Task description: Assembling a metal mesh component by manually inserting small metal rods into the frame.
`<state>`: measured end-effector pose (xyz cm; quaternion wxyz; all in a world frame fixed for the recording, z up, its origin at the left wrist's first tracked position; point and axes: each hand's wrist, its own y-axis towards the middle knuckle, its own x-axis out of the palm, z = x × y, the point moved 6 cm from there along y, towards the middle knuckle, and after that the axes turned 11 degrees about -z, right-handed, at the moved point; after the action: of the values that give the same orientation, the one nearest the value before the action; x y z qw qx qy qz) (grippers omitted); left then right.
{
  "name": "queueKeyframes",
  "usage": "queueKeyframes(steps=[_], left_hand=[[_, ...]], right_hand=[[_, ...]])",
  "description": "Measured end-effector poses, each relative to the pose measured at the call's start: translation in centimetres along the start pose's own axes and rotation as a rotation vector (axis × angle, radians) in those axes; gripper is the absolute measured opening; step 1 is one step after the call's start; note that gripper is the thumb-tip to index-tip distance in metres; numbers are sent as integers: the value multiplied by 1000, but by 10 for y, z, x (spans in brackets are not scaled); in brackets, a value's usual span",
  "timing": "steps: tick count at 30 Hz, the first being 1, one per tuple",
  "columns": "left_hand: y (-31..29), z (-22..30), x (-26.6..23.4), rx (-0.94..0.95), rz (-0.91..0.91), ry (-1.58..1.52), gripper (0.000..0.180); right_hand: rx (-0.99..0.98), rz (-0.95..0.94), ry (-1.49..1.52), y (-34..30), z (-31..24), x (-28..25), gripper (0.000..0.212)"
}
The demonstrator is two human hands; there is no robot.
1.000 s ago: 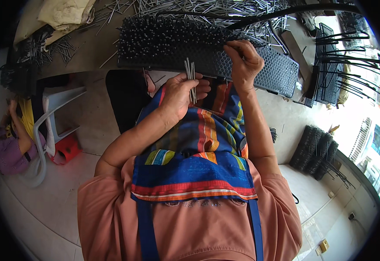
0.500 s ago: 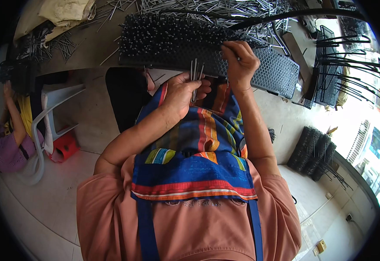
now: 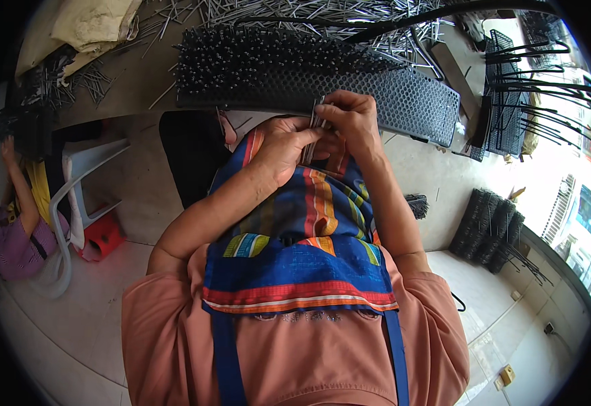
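Observation:
A small bunch of thin metal rods (image 3: 312, 125) stands nearly upright in my left hand (image 3: 283, 147), whose fingers are closed round it above my lap. Thumb and fingers of my right hand (image 3: 353, 122) are pinched at the upper end of the same bunch; how many rods they grip I cannot make out. Just beyond both hands lies a long black perforated plate (image 3: 410, 105) with rows of round holes. Its left and far part is densely filled with upright rods (image 3: 241, 61), while the near strip and right end show bare holes.
Loose metal rods (image 3: 295, 13) are heaped behind the plate, under a thick black cable (image 3: 437, 15). Black wire racks (image 3: 505, 101) stand at the right. Dark bundles (image 3: 486, 230) rest on the floor. At left, another person (image 3: 25, 230) sits near a grey chair (image 3: 96, 162) and red stool (image 3: 103, 238).
My right hand has come down and left from over the plate to the rods in my left hand. The left hand has stayed nearly in place, still holding the bunch.

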<state>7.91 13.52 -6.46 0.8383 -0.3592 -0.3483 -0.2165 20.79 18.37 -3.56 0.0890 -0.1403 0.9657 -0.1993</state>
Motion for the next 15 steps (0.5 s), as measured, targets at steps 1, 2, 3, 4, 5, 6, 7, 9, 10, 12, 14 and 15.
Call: queueKeyframes(steps=[1, 2, 3, 4, 5, 6, 7, 9, 10, 12, 14, 15], left_hand=[[-1, 2, 1, -2, -1, 3, 18], [-3, 6, 3, 28, 12, -37, 18], [-4, 9, 4, 58, 25, -77, 18], [-4, 8, 1, 58, 25, -76, 18], [-3, 4, -9, 47, 74, -54, 18], [-2, 0, -16, 36, 123, -31, 19], [-1, -3, -18, 36, 125, -31, 19], [-1, -8, -27, 66, 224, -45, 19], [0, -7, -24, 65, 221, -43, 19], [1, 5, -18, 202, 227, 34, 19], [5, 11, -3, 150, 125, 36, 19], [7, 10, 5, 98, 35, 37, 18]], right_hand=[[49, 39, 143, -1, 2, -3, 10], [97, 78, 286, -2, 6, -6, 10], [36, 120, 366, -2, 5, -11, 9], [35, 120, 368, 0, 6, -14, 9], [-102, 290, 362, -2, 1, -30, 8], [-239, 459, 354, -6, -4, -45, 7], [-238, 458, 355, -3, -3, -52, 7], [-321, 479, 297, 1, -10, -65, 6], [-322, 482, 296, 0, -13, -65, 6], [-80, 244, 394, 6, -9, -46, 4], [29, 128, 291, 3, 6, -22, 7], [47, 130, 200, -2, 5, -12, 8]])
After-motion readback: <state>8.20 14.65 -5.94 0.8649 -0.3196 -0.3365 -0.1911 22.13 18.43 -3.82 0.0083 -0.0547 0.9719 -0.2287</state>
